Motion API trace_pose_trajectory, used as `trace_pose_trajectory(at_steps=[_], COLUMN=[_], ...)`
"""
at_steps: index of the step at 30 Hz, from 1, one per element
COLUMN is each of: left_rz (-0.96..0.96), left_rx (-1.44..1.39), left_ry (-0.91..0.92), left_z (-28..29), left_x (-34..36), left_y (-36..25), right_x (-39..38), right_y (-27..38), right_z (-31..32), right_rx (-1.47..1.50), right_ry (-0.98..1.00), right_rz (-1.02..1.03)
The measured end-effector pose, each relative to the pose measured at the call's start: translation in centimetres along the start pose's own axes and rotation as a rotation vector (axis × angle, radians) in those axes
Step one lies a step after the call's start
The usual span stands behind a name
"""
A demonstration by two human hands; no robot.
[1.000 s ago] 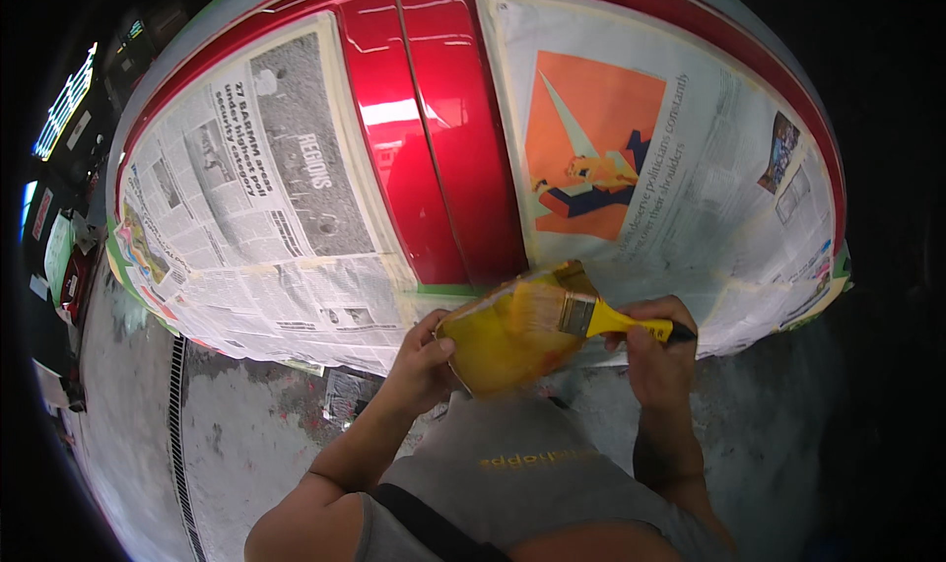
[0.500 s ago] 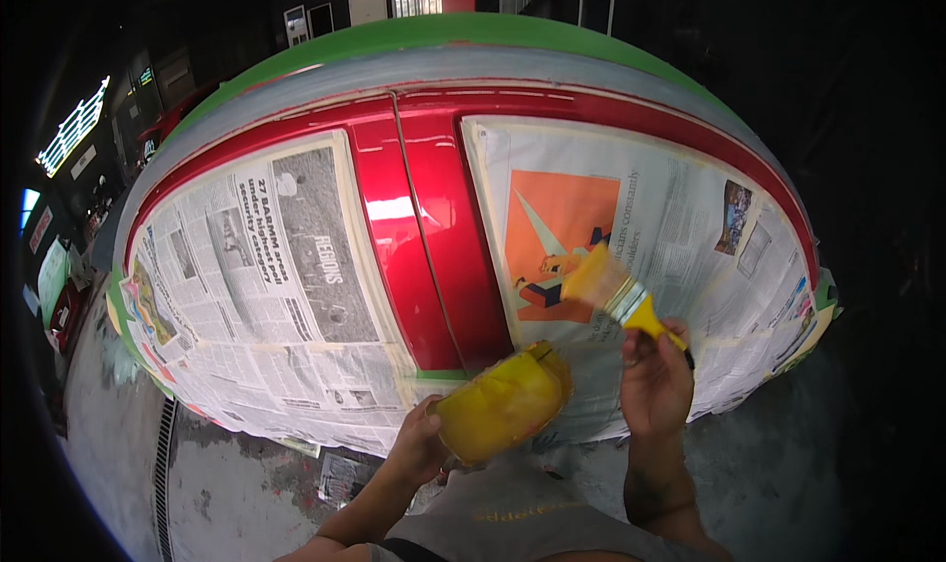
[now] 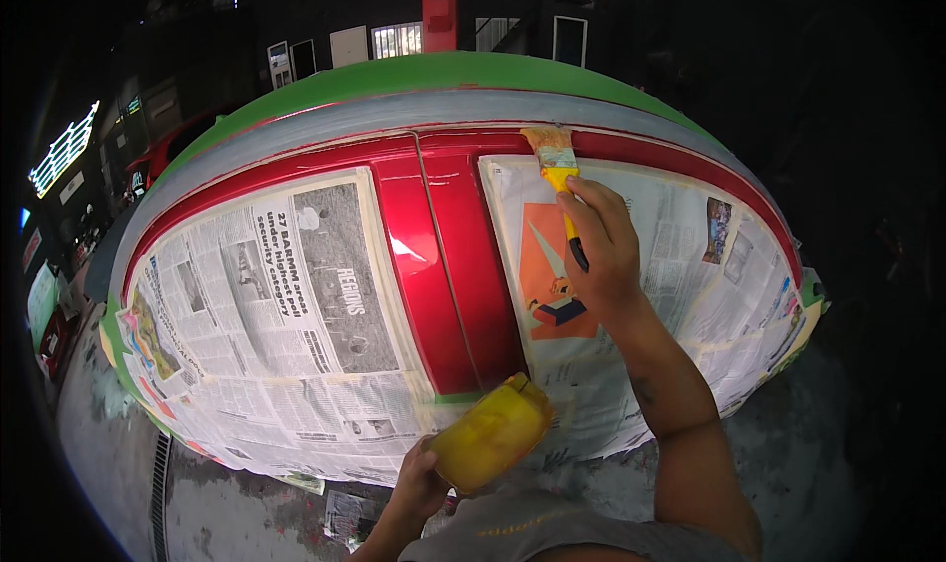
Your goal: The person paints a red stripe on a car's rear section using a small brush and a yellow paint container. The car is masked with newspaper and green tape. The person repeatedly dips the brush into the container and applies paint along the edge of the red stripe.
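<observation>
Red rail [image 3: 448, 144] I'm apparently brushing; right hand [image 3: 603, 245] closed round brush [image 3: 559, 175], left hand [image 3: 418, 483] gripping yellow tub [image 3: 493, 436]; next stroke probably needing steadiness

The red bodywork [image 3: 448, 266] before me was smooth painted sheet with a high gloss, bearing bright reflections, whereas the green roof [image 3: 463, 72] showed a flatter sheen and the grey band [image 3: 315, 124] below it a dull, streaked, matt surface. The newspaper sheets [image 3: 266, 296] were thin matt newsprint, lightly wrinkled, edged with cream, papery tape [image 3: 386, 266]. In my right hand [image 3: 603, 242], the brush [image 3: 559, 181] combined a smooth yellow-and-black handle, seemingly plastic, a shiny metal ferrule and fibrous bristles. The tub [image 3: 493, 436] in my left hand [image 3: 422, 483] looked like plastic, smeared yellow and slightly glossy. My shirt [image 3: 552, 526] was soft grey cloth; the floor [image 3: 246, 503], blotched concrete.
</observation>
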State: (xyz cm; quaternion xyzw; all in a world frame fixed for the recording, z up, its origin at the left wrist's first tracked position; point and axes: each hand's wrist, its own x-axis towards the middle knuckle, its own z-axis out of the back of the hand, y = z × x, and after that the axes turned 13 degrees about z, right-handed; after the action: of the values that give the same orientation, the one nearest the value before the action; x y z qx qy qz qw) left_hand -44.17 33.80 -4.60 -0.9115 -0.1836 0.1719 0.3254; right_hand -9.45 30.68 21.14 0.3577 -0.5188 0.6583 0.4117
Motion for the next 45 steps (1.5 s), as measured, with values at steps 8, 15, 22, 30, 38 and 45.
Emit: trace_pose_trajectory(at_steps=[8, 15, 22, 30, 38, 45], left_rz=[-0.008, 0.002, 0.063, 0.019, 0.042, 0.020], left_rx=[-0.002, 0.062, 0.082, 0.108, 0.137, 0.134], left_ry=[0.029, 0.033, 0.068, 0.083, 0.071, 0.087], left_z=[0.5, 0.4, -0.8, -2.4, -4.1, -4.1], left_x=[-0.2, 0.2, 0.8, 0.9, 1.4, 1.4], left_y=[-1.2, -1.4, -1.2, -0.4, 0.5, 0.7], right_x=[0.8, -0.1, -1.8, -5.5, -3.1, -4.1], right_y=[0.6, -2.5, -3.4, -7.5, -5.9, -6.0], right_z=[0.1, 2.5, 2.6, 6.7, 4.3, 4.1], right_rx=[0.012, -0.096, -0.054, -0.188, 0.015, 0.047], right_ry=[-0.004, 0.014, 0.040, -0.076, -0.072, -0.082], right_rz=[-0.061, -0.114, -0.080, -0.193, -0.168, -0.160])
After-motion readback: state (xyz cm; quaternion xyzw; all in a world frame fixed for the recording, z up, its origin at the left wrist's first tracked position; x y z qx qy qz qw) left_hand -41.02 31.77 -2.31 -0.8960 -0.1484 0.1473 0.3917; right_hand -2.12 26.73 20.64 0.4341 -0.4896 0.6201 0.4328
